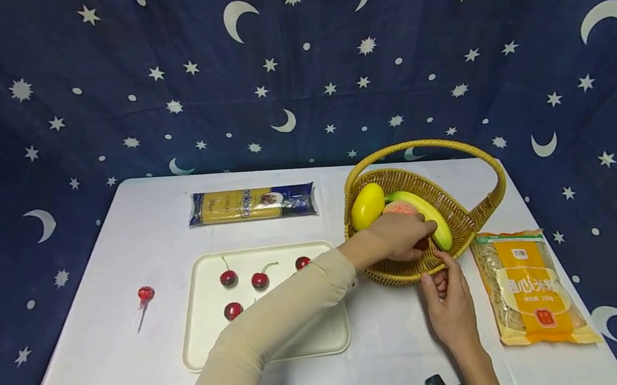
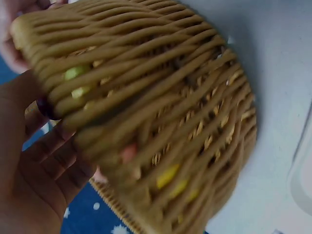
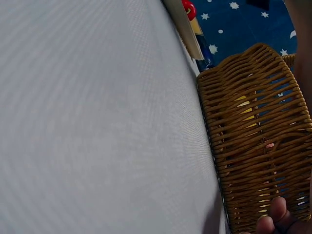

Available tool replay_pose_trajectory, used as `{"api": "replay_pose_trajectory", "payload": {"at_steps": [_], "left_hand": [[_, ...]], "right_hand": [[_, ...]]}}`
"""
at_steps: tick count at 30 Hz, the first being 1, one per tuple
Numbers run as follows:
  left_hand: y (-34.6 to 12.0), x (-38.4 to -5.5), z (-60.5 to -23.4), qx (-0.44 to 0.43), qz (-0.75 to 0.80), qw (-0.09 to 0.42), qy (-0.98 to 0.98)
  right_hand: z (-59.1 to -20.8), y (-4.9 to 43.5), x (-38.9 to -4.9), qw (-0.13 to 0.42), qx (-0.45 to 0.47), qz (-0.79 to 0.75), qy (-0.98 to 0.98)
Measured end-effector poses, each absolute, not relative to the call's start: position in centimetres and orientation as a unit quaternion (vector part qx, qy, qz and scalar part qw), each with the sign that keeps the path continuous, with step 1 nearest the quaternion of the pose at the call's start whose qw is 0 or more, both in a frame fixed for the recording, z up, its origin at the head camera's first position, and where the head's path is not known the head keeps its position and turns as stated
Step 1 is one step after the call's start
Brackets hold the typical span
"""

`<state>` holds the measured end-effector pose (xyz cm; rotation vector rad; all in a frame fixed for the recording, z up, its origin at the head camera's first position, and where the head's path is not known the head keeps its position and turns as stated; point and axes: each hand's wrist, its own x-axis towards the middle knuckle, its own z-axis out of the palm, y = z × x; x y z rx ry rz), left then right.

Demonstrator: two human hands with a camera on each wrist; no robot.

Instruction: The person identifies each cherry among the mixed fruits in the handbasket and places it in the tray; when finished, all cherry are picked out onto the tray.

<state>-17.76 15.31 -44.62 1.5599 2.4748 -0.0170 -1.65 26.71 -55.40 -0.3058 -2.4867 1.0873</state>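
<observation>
In the head view my left hand (image 1: 399, 236) reaches over the near side of a wicker basket (image 1: 474, 218). Its fingers pinch a dark red cherry (image 1: 421, 244), also glimpsed between thumb and fingers in the left wrist view. A yellow lemon (image 1: 367, 206), a banana (image 1: 429, 216) and a pinkish, partly hidden peach-like fruit (image 1: 400, 207) lie in the basket around that hand. My right hand (image 1: 451, 305) grips the basket's front rim, fingertips at the edge; some of its fingers show against the woven wall in the right wrist view.
Several cherries (image 1: 260, 280) lie on a cream tray (image 1: 206, 348), partly covered by my left forearm. Behind it is a pasta packet (image 1: 251, 204). A red lollipop (image 1: 145, 293) lies at the left, and a yellow noodle bag (image 1: 533, 290) at the right beside the basket.
</observation>
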Motion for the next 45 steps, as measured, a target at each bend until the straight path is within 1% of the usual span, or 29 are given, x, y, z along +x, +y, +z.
{"api": "replay_pose_trajectory", "payload": {"at_steps": [11, 17, 25, 31, 38, 45], "left_hand": [[10.5, -18.0, -41.5, 0.514, 0.126, 0.05, 0.847], [7.6, -17.4, -40.3, 0.498, 0.171, 0.016, 0.85], [3.2, -16.0, -39.3, 0.464, 0.217, -0.011, 0.859], [-0.1, -14.6, -39.6, 0.437, 0.255, -0.024, 0.862], [-4.0, -12.6, -40.9, 0.389, 0.288, -0.02, 0.875], [-6.5, -11.1, -42.3, 0.358, 0.295, -0.026, 0.886]], "right_hand": [[-55.3, 26.6, -1.9, 0.203, -0.11, 0.387, -0.893], [-55.1, 26.5, -2.0, 0.209, -0.103, 0.386, -0.893], [-55.1, 26.4, -2.1, 0.21, -0.101, 0.383, -0.894], [-55.2, 26.5, -1.9, 0.206, -0.107, 0.384, -0.894], [-55.2, 26.4, -1.7, 0.206, -0.109, 0.382, -0.894], [-55.5, 26.4, -1.6, 0.214, -0.106, 0.387, -0.891]]}}
